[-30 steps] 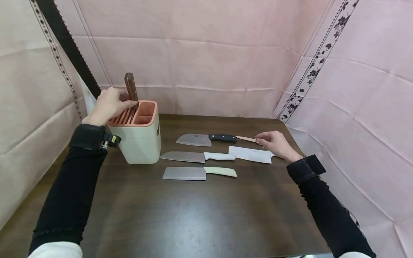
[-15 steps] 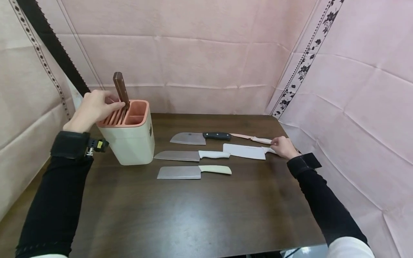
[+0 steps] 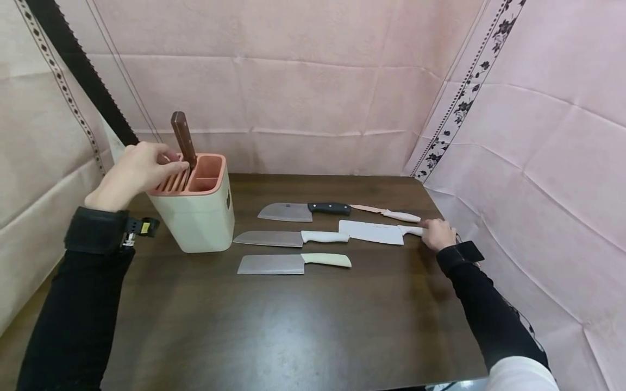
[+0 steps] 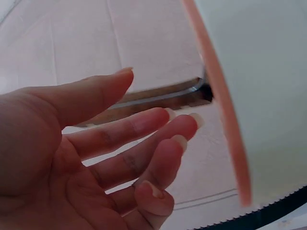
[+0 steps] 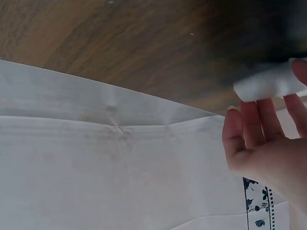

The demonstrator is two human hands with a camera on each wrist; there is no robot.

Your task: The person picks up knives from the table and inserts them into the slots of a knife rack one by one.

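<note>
Pale green with a coral top, a knife block (image 3: 198, 220) stands at the left of the wooden surface (image 3: 293, 326) in the head view. It holds a tilted brown-handled knife (image 3: 182, 133), the left hand (image 3: 132, 175) beside it. The right hand (image 3: 438, 235) is at the handle of a white cleaver (image 3: 371, 232), a pink-bladed knife (image 3: 386, 212) lying nearby.

In the left wrist view, the left grip is loosely apart near the brown handle.

In the right wrist view, the right grip is clamped on the white handle.

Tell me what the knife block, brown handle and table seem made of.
Block: likely plastic, matte pale green below a smooth, molded coral top. Brown handle: perhaps wood, from its tone, with a metallic strip along it in the left wrist view. Table: wood or imitation, dark brown with streaky grain and soft sheen.
</note>
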